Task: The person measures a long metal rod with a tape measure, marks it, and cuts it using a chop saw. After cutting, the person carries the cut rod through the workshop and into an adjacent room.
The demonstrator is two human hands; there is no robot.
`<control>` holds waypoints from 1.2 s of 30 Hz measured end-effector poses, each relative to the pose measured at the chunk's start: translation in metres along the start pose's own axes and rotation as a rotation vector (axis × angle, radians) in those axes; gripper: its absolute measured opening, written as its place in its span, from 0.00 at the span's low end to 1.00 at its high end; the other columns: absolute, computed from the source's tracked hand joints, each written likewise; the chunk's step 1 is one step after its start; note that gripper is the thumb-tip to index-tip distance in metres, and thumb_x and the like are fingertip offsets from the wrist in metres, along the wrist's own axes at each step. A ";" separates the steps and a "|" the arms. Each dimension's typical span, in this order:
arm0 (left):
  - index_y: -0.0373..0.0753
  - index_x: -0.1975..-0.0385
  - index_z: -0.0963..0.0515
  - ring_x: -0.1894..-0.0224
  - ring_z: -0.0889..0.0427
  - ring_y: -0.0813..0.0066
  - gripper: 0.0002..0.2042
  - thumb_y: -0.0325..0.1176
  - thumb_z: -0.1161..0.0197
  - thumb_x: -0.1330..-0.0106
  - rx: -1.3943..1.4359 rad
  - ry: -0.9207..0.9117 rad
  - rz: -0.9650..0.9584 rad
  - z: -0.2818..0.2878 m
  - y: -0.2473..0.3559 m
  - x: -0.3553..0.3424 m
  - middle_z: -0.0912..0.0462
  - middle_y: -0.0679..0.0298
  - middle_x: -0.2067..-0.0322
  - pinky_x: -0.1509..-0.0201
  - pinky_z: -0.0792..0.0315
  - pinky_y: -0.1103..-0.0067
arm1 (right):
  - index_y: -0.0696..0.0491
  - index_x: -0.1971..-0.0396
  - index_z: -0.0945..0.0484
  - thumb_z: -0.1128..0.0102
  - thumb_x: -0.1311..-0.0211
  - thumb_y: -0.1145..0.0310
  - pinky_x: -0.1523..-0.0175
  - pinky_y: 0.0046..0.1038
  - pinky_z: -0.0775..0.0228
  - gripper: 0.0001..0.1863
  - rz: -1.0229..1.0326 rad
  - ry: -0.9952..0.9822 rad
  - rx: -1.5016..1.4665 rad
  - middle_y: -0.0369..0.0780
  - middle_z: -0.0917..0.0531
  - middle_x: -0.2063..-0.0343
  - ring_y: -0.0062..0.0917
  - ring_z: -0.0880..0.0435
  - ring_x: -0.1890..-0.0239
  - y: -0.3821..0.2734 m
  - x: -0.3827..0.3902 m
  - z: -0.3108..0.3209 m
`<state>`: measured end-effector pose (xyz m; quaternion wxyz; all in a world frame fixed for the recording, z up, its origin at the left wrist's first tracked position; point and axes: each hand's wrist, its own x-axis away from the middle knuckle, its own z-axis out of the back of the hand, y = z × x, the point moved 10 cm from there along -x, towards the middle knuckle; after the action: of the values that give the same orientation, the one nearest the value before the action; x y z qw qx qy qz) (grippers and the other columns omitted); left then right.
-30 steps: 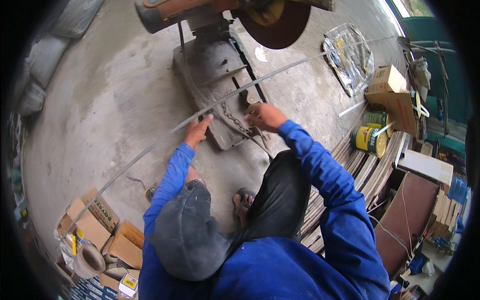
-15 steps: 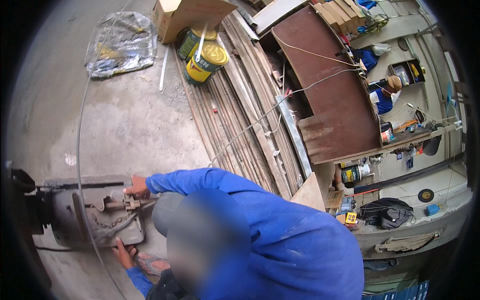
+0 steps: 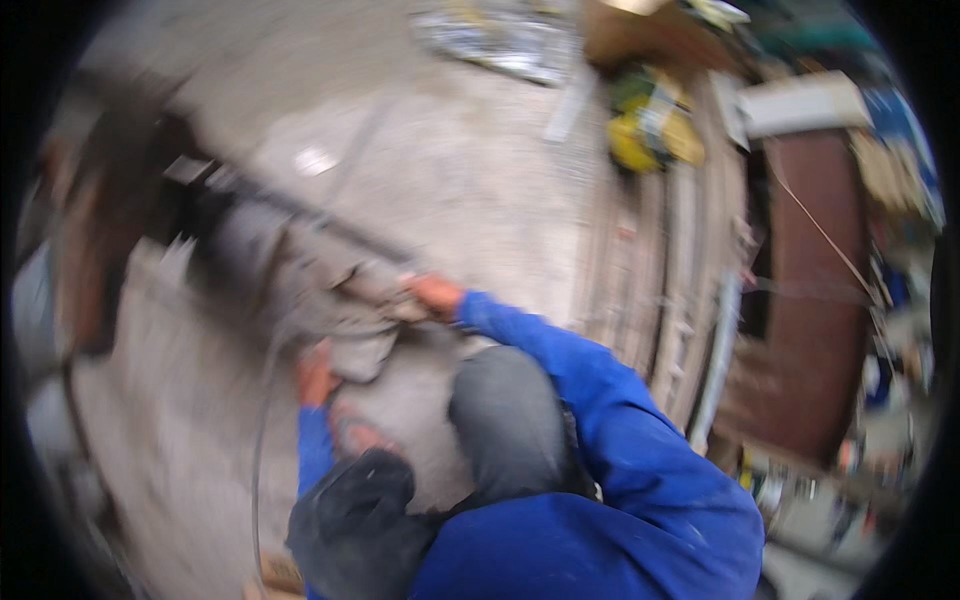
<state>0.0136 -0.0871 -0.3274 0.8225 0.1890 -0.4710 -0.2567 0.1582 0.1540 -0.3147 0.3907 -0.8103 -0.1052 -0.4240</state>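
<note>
The picture is smeared by motion. My left hand [image 3: 318, 372] is at the near left edge of the metal base [image 3: 360, 346] of a chop saw; whether it grips it is unclear. My right hand [image 3: 432, 294] is at the clamp fitting [image 3: 375, 285] on the base's right end, its fingers too blurred to read. The saw's dark upper body [image 3: 135, 200] is at upper left. A long thin rod [image 3: 262, 420] runs down past my left arm.
A crumpled silvery sack [image 3: 500, 45] lies on the floor [image 3: 470, 190] beyond. On the right are yellow-lidded cans [image 3: 650, 135], a cardboard box [image 3: 645, 30], long stacked boards [image 3: 660, 280] and a brown panel [image 3: 810, 300] with cords.
The view has swung sharply right, then partly back, and is now blurred. My hands remain low at the saw base; the right one stays by the clamp fitting.
</note>
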 end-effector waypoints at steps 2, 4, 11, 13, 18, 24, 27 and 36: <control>0.31 0.49 0.29 0.72 0.19 0.69 0.32 0.56 0.38 0.40 0.625 0.162 0.305 0.007 -0.011 0.011 0.20 0.57 0.63 0.77 0.24 0.76 | 0.61 0.67 0.19 0.50 0.32 0.50 0.63 0.31 0.28 0.25 0.080 0.192 0.339 0.40 0.18 0.69 0.22 0.22 0.69 -0.024 0.007 0.017; 0.25 0.53 0.29 0.79 0.19 0.70 0.32 0.55 0.41 0.37 0.606 0.224 0.264 0.021 0.015 0.011 0.19 0.55 0.70 0.82 0.26 0.77 | 0.65 0.65 0.20 0.50 0.34 0.47 0.60 0.31 0.30 0.30 0.087 0.227 0.400 0.42 0.18 0.67 0.24 0.23 0.67 -0.040 0.006 0.022; 0.21 0.50 0.31 0.78 0.17 0.65 0.33 0.53 0.44 0.35 0.636 0.202 0.339 0.042 0.060 0.001 0.20 0.46 0.66 0.81 0.23 0.76 | 0.69 0.57 0.25 0.51 0.35 0.42 0.61 0.35 0.28 0.37 -0.155 0.263 0.488 0.48 0.18 0.65 0.30 0.21 0.65 -0.070 -0.024 0.057; 0.22 0.47 0.33 0.76 0.17 0.68 0.34 0.53 0.43 0.35 0.668 0.200 0.305 0.045 0.065 0.006 0.20 0.49 0.66 0.80 0.23 0.78 | 0.69 0.57 0.25 0.52 0.36 0.40 0.62 0.41 0.26 0.38 -0.146 0.147 0.518 0.50 0.18 0.67 0.38 0.18 0.63 -0.075 -0.022 0.050; 0.26 0.40 0.36 0.75 0.20 0.75 0.35 0.52 0.42 0.36 0.501 0.171 0.185 0.058 0.050 0.043 0.21 0.56 0.66 0.77 0.25 0.82 | 0.66 0.57 0.25 0.50 0.37 0.43 0.57 0.43 0.27 0.34 0.183 0.468 1.254 0.55 0.17 0.69 0.45 0.17 0.62 -0.144 0.014 0.042; 0.31 0.38 0.37 0.69 0.21 0.78 0.33 0.47 0.38 0.36 0.911 0.249 0.169 0.044 -0.009 0.052 0.21 0.62 0.65 0.70 0.25 0.81 | 0.63 0.57 0.28 0.43 0.39 0.47 0.56 0.40 0.27 0.30 0.315 0.476 0.971 0.53 0.18 0.68 0.43 0.17 0.66 -0.154 0.030 0.022; 0.31 0.35 0.42 0.62 0.20 0.73 0.35 0.46 0.40 0.35 0.751 0.417 0.099 0.059 -0.021 0.020 0.22 0.58 0.59 0.61 0.25 0.78 | 0.66 0.53 0.33 0.40 0.42 0.48 0.60 0.35 0.25 0.34 0.286 0.538 0.908 0.50 0.20 0.68 0.35 0.19 0.70 -0.144 0.016 0.031; 0.27 0.33 0.51 0.29 0.49 0.49 0.37 0.41 0.43 0.36 0.551 0.607 0.106 0.129 0.002 -0.013 0.48 0.39 0.33 0.27 0.54 0.71 | 0.63 0.56 0.23 0.47 0.37 0.49 0.45 0.43 0.32 0.28 0.461 0.363 1.428 0.59 0.20 0.60 0.51 0.22 0.52 -0.186 -0.025 0.011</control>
<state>-0.1035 -0.0871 -0.2729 0.8549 0.4447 -0.2671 -0.0109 0.0565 0.2914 -0.2362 0.9083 -0.2809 -0.1158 -0.2875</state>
